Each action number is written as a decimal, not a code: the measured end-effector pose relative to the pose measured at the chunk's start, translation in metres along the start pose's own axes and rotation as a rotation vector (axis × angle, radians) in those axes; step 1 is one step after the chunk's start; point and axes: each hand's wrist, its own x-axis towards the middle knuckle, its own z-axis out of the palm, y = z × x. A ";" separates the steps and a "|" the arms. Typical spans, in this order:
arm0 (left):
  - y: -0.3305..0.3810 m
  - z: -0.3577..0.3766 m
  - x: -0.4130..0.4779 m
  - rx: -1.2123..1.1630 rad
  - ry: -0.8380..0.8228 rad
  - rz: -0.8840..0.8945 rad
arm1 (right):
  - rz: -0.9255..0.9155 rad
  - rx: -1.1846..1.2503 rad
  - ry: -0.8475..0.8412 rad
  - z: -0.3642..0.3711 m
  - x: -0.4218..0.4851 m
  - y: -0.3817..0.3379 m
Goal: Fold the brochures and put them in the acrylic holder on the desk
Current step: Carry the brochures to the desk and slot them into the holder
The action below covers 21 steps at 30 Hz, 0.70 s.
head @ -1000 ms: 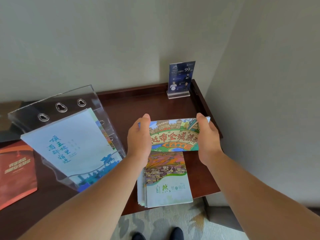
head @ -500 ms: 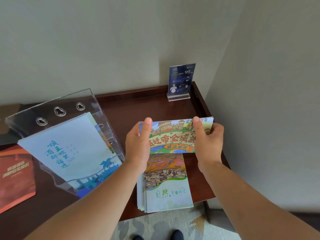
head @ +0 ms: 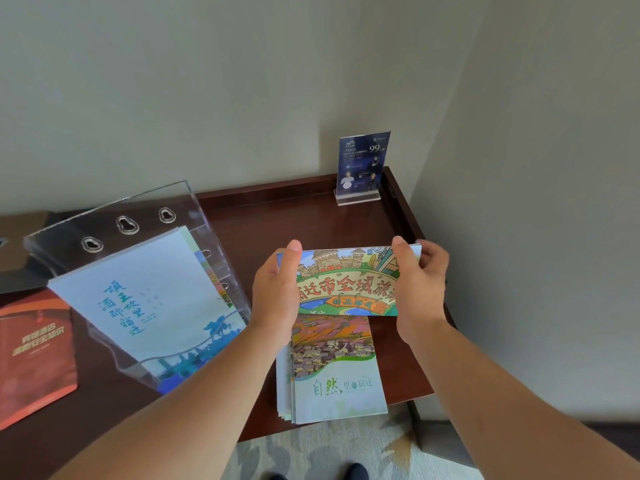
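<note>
While the left hand [head: 277, 292] and right hand [head: 420, 289] pinch its short ends just above the brochure stack [head: 337, 382] on the desk [head: 294, 220], the cartoon-map brochure [head: 346, 282] looks light, thin and floppy, best creased from those edges

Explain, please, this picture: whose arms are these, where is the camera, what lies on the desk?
There is no machine: a person wears a camera on the head, so you look down along their own arms. The left hand and right hand hold a colourful brochure by its two ends, above a stack of brochures on the wooden desk. To the left sits a clear acrylic holder with a pale blue brochure inside. A red booklet lies far left; a small blue sign stands at the back.
</note>
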 end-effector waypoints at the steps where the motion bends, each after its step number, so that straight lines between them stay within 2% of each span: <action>1: 0.000 0.000 0.000 0.007 -0.001 0.002 | 0.005 -0.003 -0.027 -0.001 0.001 0.001; 5: 0.000 0.000 0.003 0.069 -0.021 0.026 | 0.021 -0.117 -0.134 -0.005 0.002 0.002; 10: 0.007 -0.003 0.014 0.113 -0.035 0.137 | -0.156 -0.201 -0.178 0.001 0.012 -0.016; 16: 0.011 -0.005 0.022 0.243 0.078 0.189 | -0.129 -0.219 -0.262 0.001 0.017 -0.015; 21: -0.002 -0.010 0.012 0.201 0.042 0.173 | -0.143 -0.181 -0.273 -0.003 0.009 -0.004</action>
